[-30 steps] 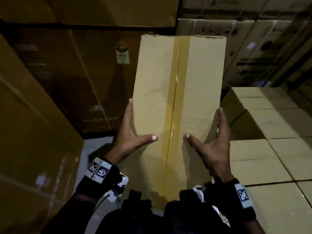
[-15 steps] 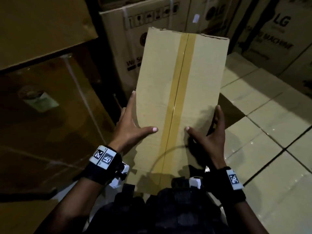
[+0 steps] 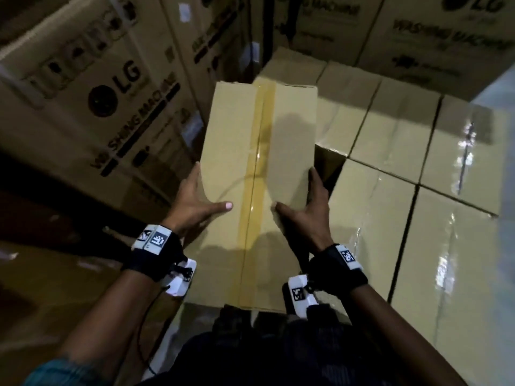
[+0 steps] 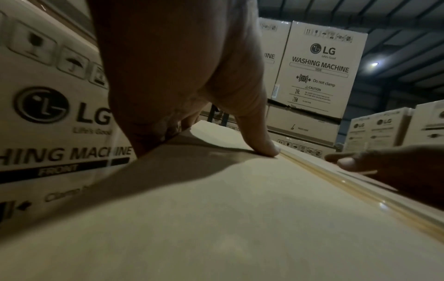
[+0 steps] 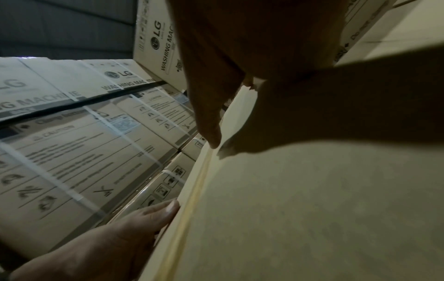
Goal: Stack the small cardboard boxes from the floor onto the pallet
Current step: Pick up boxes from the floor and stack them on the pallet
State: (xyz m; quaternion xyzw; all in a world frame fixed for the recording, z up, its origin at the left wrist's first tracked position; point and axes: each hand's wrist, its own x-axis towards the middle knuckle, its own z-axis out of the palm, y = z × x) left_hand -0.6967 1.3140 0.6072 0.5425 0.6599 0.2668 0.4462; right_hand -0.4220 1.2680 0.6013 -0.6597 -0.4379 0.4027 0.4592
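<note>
- Left hand (image 3: pixel 192 203) and right hand (image 3: pixel 305 210) clasp the taped box (image 3: pixel 250 151) by its sides.
- It should go down level into the gap (image 3: pixel 327 165) among the stacked boxes (image 3: pixel 390 135).

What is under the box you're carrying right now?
Past the carried box's right edge, a dark gap shows in the layer of stacked boxes. Directly beneath, the box itself hides everything; both hands hold its sides.

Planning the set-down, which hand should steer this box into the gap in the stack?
Probably the right hand: it holds the carried box on the side beside the dark gap in the stacked boxes. The left hand steadies the far side.
</note>
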